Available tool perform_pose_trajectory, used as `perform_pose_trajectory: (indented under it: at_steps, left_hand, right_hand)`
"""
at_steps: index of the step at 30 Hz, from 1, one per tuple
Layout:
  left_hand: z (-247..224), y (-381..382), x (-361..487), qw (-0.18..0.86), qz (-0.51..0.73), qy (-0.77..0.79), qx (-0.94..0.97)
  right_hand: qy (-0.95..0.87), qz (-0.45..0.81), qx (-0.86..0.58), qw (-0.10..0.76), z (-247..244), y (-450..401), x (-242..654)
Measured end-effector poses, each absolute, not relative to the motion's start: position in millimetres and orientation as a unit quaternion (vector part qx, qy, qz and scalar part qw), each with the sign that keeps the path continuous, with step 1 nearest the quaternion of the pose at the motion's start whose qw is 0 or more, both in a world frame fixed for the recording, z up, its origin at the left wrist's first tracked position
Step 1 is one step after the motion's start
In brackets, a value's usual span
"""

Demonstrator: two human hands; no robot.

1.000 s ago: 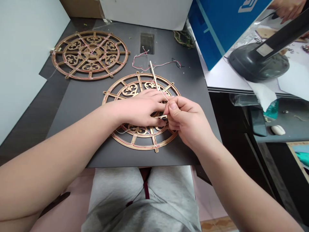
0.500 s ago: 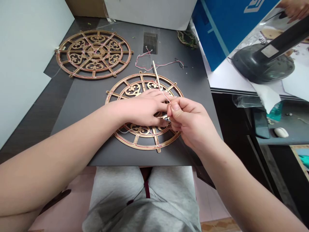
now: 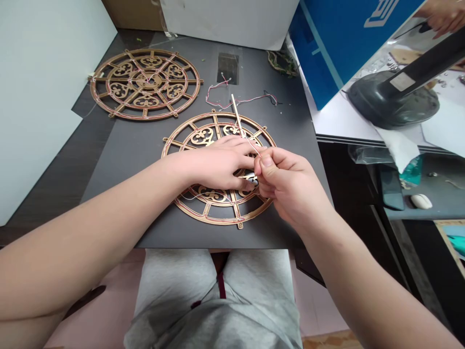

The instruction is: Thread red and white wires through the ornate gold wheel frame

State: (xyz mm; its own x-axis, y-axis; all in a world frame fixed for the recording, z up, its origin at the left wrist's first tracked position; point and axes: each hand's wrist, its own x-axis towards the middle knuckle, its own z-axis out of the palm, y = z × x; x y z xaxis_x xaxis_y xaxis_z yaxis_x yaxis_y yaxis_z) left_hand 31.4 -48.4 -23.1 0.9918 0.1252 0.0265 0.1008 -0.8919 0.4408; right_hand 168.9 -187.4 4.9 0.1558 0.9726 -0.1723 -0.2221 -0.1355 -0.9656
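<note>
A round gold openwork frame [image 3: 205,216] with red and white wire along its rings lies on the dark table near the front. My left hand [image 3: 227,165] rests flat across its middle, fingers apart, hiding the centre. Just right of it, my right hand [image 3: 283,179] pinches a thin wire [image 3: 253,145] between thumb and forefinger. The wire runs up and left over the left fingers towards a pale stick [image 3: 237,112], which lies across the frame's far edge. What else the curled right fingers hold is hidden.
Another gold frame [image 3: 145,117] lies at the back left. Loose wire [image 3: 218,104] with a dark end lies behind the near frame. A blue box [image 3: 327,48] and a black stand base [image 3: 392,99] are at the right. A person's hand [image 3: 445,17] shows at the top right.
The view has shifted slightly, so the frames and the box sit a little differently in the picture. Both hands keep nearly the same pose, the right still pinching the wire.
</note>
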Motion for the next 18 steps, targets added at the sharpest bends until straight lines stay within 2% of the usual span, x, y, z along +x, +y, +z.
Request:
perform_pose_trajectory:
  at_steps: [18]
  left_hand:
    - [-24.5, -48.5, 29.8, 0.222, 0.035, 0.045, 0.973]
  right_hand:
    - [-0.342, 0.551, -0.518, 0.558, 11.5, -187.1, 167.8]
